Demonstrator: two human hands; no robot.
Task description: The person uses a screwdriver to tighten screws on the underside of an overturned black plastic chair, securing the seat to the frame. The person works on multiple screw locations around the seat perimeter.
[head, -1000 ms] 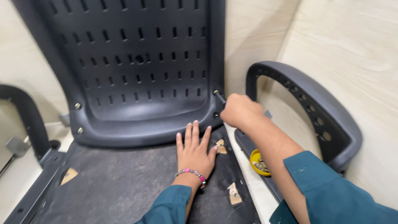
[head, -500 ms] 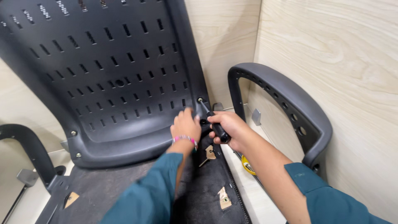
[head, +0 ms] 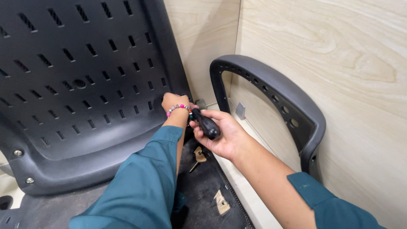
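The screwdriver [head: 205,124], a stubby one with a black handle, sits in the person's right hand [head: 222,135], fingers wrapped tight around it, down at the lower right corner of the black slotted chair back [head: 85,85] where that meets the seat [head: 203,186]. The left hand [head: 174,103], the one with the beaded bracelet [head: 179,108], is pushed in against that same corner, but whether it's pinching something or just bracing the plastic can't be told, the fingers are tucked out of view. To do this bit well, it looks like the driver wants to stay straight in line with whatever fastener is in there, with steady push from the palm so the tip doesn't cam out, and the other hand keeping the back from flexing. Tight spot though, the armrest [head: 271,97] and the wood-grain wall panel [head: 330,63] are right beside the wrist, so probably short turns only. What's hard to see: the driver tip and the fastener itself are fully hidden behind the hands. Two screws [head: 18,152] show on the left edge of the back for comparison. A small key [head: 198,156] and a paper tag [head: 222,202] lie on the seat, details too small to make out.
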